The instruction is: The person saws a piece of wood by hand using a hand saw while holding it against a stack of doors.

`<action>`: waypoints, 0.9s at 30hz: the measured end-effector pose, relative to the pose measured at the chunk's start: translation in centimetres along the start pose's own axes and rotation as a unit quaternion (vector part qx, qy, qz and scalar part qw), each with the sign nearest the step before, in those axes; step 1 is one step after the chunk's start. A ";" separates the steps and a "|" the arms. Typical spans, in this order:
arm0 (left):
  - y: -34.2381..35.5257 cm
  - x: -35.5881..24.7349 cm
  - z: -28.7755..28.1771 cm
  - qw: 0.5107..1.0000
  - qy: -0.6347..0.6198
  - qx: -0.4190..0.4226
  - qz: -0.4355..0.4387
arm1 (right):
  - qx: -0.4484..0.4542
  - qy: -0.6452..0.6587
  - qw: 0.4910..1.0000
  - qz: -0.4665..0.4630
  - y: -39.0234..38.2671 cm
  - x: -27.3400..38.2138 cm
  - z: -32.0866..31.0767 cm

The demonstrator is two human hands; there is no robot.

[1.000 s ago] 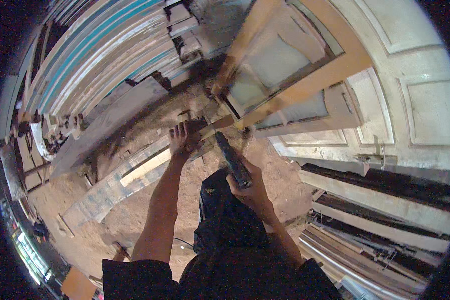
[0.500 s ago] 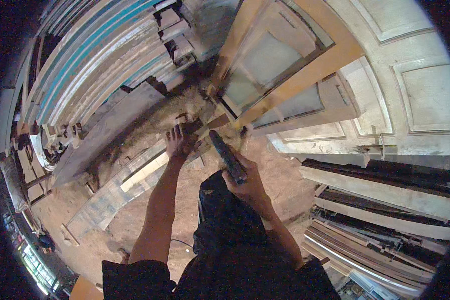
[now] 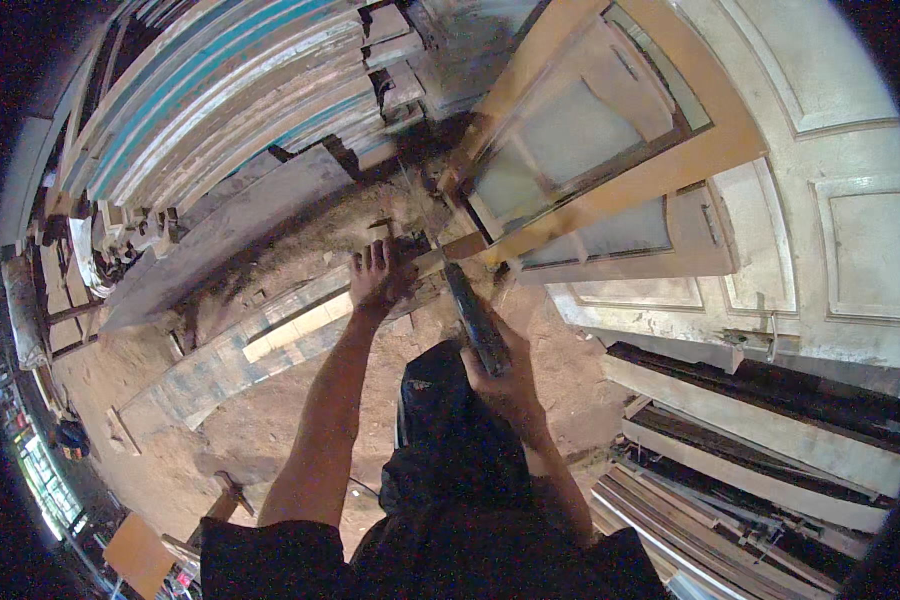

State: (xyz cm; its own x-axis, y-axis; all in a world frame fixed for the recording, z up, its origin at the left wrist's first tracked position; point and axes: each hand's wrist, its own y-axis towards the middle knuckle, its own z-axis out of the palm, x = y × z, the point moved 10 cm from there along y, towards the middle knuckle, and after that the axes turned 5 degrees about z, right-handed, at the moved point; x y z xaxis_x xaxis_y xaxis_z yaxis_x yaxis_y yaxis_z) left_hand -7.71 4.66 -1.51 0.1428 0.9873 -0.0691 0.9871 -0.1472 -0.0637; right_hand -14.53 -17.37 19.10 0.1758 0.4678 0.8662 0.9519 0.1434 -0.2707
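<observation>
My right hand (image 3: 505, 375) is wrapped round the dark straight handle of a saw (image 3: 473, 320). From the handle's far end a thin blade points away from me, seen nearly edge-on, and crosses a narrow wooden board (image 3: 463, 246). Just left of the blade, my left hand (image 3: 378, 283) presses on the board, its fingers bent over a dark part of the wood. What lies beneath the palm is hidden. A pale wooden strip (image 3: 300, 330) runs from near that hand toward the lower left, along a wider greyish plank (image 3: 185, 390).
Glazed wooden door frames (image 3: 560, 230) and a white panelled door (image 3: 870, 250) lean at the right. Stacked boards (image 3: 210, 110) fill the upper left. More lumber (image 3: 750, 400) lies at the lower right. A brown dirt floor (image 3: 270, 450) spreads beneath.
The saw has shifted slightly right and toward me, and its blade now shows past the handle. My left hand stays on the wood; the whole view has shifted a little.
</observation>
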 end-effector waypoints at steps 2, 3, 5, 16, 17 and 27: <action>0.1 -0.6 1.0 0.999 -0.030 0.019 0.002 | -0.032 0.005 0.999 -0.015 0.7 -0.3 -0.7; 0.3 0.1 1.4 0.999 -0.039 0.024 -0.004 | -0.022 0.012 1.000 0.001 0.7 0.2 -0.7; -1.0 1.3 1.7 0.998 -0.014 0.059 -0.014 | 0.097 0.014 0.984 0.146 -3.6 4.0 -1.5; 0.5 -0.4 2.3 0.993 -0.041 0.106 -0.020 | 0.002 0.069 0.998 0.004 2.8 0.1 0.4; 0.0 0.1 2.7 0.993 -0.041 0.104 -0.020 | 0.010 0.066 0.998 0.010 2.6 0.0 0.8; -1.1 -0.3 2.3 0.992 -0.035 0.119 0.004 | -0.004 -0.009 0.999 0.049 -6.0 6.4 -4.5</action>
State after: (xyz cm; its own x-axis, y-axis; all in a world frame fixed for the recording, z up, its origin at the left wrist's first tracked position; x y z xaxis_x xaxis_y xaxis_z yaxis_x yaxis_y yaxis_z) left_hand -8.98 4.39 -3.71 0.1366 0.9808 -0.1393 0.9396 -0.1728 -0.2953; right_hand -17.98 -19.11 28.18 0.2637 0.4951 0.8278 0.9322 0.0897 -0.3507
